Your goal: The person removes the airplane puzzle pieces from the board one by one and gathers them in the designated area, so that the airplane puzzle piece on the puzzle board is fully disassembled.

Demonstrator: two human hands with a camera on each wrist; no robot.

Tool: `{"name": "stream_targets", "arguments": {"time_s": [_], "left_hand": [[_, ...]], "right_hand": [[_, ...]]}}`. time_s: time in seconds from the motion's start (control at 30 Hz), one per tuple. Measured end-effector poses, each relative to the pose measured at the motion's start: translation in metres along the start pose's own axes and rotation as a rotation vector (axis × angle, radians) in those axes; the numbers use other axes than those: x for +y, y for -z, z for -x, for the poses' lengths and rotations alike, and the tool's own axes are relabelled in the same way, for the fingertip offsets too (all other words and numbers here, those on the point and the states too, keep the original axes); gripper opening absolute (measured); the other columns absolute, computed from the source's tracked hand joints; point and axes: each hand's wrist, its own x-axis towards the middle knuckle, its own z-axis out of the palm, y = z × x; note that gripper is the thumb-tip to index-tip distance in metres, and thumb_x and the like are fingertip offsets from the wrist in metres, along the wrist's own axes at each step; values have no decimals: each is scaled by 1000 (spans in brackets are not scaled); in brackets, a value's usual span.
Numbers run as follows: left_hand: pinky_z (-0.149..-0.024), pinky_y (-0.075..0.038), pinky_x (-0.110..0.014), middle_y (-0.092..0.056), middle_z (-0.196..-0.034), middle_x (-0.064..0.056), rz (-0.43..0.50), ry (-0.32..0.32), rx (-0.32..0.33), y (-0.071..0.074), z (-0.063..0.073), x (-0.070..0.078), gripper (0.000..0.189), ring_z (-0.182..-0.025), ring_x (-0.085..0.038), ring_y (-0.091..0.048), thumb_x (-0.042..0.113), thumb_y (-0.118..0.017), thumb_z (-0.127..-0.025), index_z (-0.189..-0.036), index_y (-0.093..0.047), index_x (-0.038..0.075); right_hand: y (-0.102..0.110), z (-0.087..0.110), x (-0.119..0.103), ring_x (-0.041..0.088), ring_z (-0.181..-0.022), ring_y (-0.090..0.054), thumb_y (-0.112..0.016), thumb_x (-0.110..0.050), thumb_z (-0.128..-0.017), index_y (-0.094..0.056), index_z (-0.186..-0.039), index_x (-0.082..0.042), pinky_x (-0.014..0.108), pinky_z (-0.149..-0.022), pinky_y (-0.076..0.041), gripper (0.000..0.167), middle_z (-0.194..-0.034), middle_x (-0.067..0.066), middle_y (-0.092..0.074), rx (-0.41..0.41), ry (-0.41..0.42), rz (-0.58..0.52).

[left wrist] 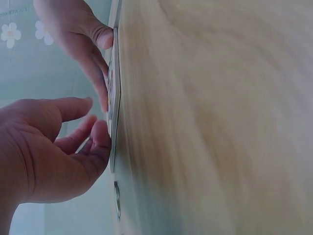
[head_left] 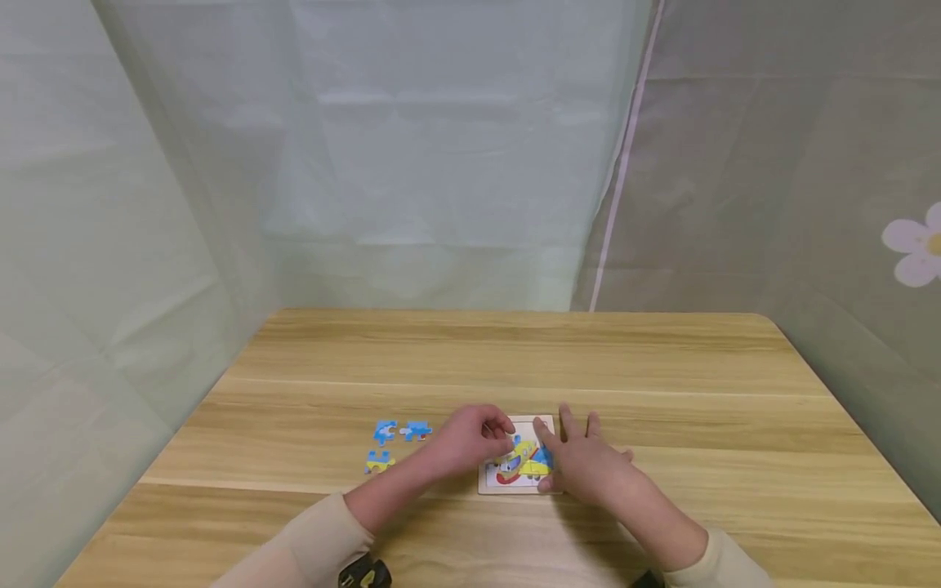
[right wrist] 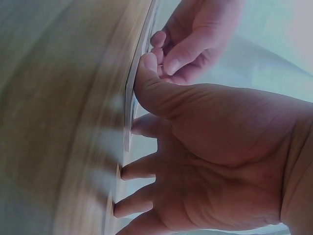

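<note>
A small jigsaw puzzle board (head_left: 515,491) with a pale wooden rim lies flat on the table, bearing a yellow, blue and red picture. Over its left side is my left hand (head_left: 470,437); in the left wrist view its curled fingertips touch the board, while the thumb stands apart from them. No piece shows between those fingers. My right hand (head_left: 591,465) spreads its fingers across the board's right edge. In the right wrist view its thumb (right wrist: 149,73) rests on the board, and other fingertips reach the table. Both hands cover parts of the picture.
Left of the board lie three loose jigsaw pieces: a blue one (head_left: 382,432), another blue one (head_left: 416,429), and a yellow-and-blue one (head_left: 378,462) nearer the front. The wooden table (head_left: 515,351) ends at a hanging pale cloth (head_left: 441,163).
</note>
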Motion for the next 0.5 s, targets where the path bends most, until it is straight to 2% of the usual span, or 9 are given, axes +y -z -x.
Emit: {"name": "stream_targets", "arguments": {"time_s": [0.23,0.33,0.5], "left_hand": [[-67,-45,-26,-59,-82,2,-74,53,2,-7,-4,5,22,-75,-14,-53,7,-84,-80,-98,-71,5],[-66,-43,-26,-57,-81,2,-118,65,1,-9,-5,7,24,-75,-13,-51,8,-85,-79,-98,-71,6],[-66,-43,-25,-56,-81,1,-137,70,3,-11,-7,8,24,-75,-13,-50,6,-86,-78,-96,-70,6]], "right_hand": [[-2,-2,0,64,-140,-17,-76,-44,-86,-39,-157,-20,88,-77,-31,83,-163,25,-18,-4,-1,17],[-2,-3,0,64,-140,-18,-75,-44,-86,-39,-157,-20,87,-76,-31,83,-163,25,-19,-7,-5,28],[-1,-3,0,64,-140,-18,-75,-45,-87,-39,-157,-20,87,-75,-32,82,-163,25,-19,-8,-5,35]]}}
